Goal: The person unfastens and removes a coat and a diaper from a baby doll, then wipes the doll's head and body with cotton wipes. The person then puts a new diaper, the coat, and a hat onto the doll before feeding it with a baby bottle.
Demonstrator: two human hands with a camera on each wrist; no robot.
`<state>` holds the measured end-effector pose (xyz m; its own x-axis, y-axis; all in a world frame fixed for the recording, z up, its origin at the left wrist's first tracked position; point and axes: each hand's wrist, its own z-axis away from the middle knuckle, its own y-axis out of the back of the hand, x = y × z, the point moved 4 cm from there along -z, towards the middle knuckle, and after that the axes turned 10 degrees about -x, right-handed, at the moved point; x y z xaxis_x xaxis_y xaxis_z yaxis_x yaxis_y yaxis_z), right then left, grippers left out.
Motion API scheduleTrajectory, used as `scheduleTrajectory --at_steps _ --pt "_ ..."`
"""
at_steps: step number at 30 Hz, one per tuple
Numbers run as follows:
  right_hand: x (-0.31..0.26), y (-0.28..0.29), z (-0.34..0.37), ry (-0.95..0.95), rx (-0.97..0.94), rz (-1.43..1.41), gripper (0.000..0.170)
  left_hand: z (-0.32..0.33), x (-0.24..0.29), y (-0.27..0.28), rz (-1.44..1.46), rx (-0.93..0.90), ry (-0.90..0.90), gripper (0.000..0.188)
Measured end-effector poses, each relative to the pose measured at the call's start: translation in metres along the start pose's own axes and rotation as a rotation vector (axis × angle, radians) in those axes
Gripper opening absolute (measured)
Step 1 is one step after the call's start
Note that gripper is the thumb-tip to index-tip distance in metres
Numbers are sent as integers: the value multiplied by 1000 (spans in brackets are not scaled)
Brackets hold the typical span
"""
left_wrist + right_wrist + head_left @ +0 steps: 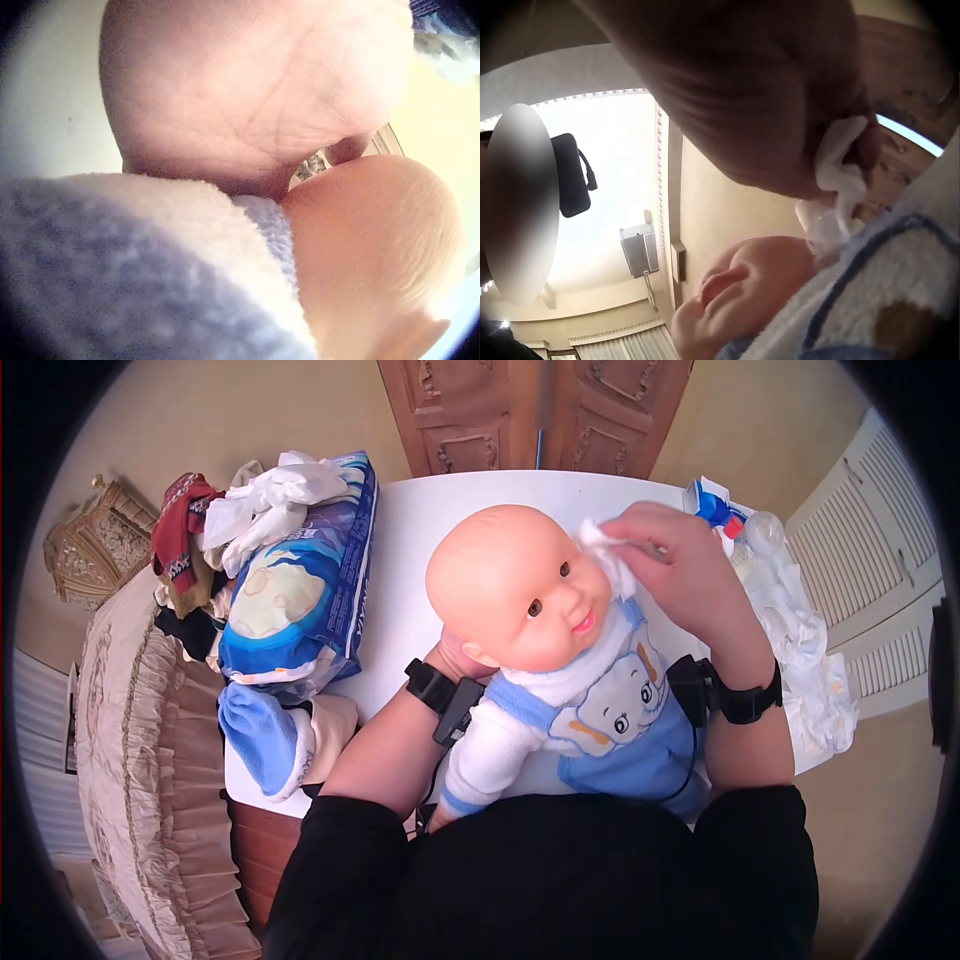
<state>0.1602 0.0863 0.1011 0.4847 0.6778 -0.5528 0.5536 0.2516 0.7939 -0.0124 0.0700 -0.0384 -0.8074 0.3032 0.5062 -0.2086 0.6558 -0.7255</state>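
Right hand (672, 565) pinches a crumpled soft white wipe (612, 557) beside the smooth-headed, fleece-clothed doll (515, 595); left hand's (460, 658) palm, revealed by left wrist view, touches fleece, finger curl indeterminable.

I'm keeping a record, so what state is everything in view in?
Bald plastic doll: dressed, eyes open, head bare.
Left hand: behind the doll's head, fingers mostly hidden.
Right hand: pinching the wipe.
Soft white wipe: crumpled, at the side of the doll's head.
Blue plastic pack: lying down; whether opened, cannot tell.
Blue fleece garment with white trim: off the doll.
White sheets at right: crumpled, heaped.
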Motion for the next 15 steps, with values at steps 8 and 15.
scheduleTrajectory --at_steps 8,15 --pt "-13 -9 7 314 292 131 20 -11 5 -21 308 -37 -30 57" --pt "-12 0 26 225 178 239 20 2 -2 22 -225 121 -26 59"
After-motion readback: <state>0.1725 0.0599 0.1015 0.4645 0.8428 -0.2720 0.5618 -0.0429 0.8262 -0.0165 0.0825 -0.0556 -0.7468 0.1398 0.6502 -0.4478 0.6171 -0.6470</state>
